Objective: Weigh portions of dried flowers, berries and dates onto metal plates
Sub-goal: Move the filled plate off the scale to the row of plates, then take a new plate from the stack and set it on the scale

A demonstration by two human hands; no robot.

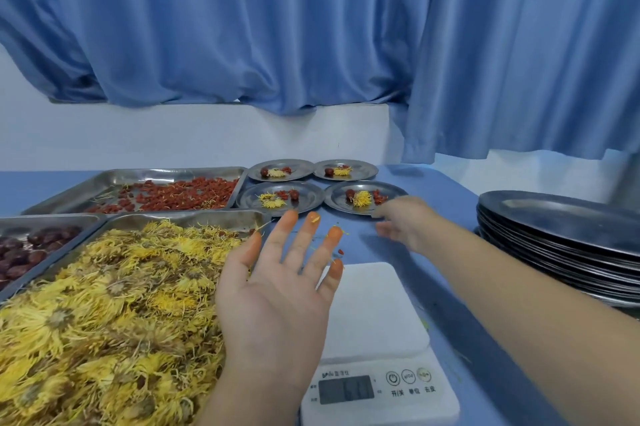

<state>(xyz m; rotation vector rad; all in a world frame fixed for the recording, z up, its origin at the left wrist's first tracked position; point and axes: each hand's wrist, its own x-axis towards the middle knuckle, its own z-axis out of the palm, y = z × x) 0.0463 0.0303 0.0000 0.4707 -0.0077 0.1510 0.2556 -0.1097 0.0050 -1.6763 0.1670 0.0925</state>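
Four small metal plates stand at the back of the blue table, each with a yellow dried flower, red berries and a date: far left point(304, 167), far right point(365, 169), near left point(313, 195), near right point(394, 191). My right hand point(407, 223) is blurred; its thumb tip touches the near right plate's front rim, its fingers hang loosely curled and hold nothing. My left hand point(277, 294) hovers palm up with spread, orange-stained fingers between the flower tray point(194, 218) and the white scale point(374, 308). Nothing lies on the scale's platform.
A tray of red berries point(173, 172) sits behind the flower tray, and a tray of dark dates point(41, 218) is at the left. A stack of metal plates point(561, 228) stands at the right. Loose petals and a berry point(340, 251) lie on the table.
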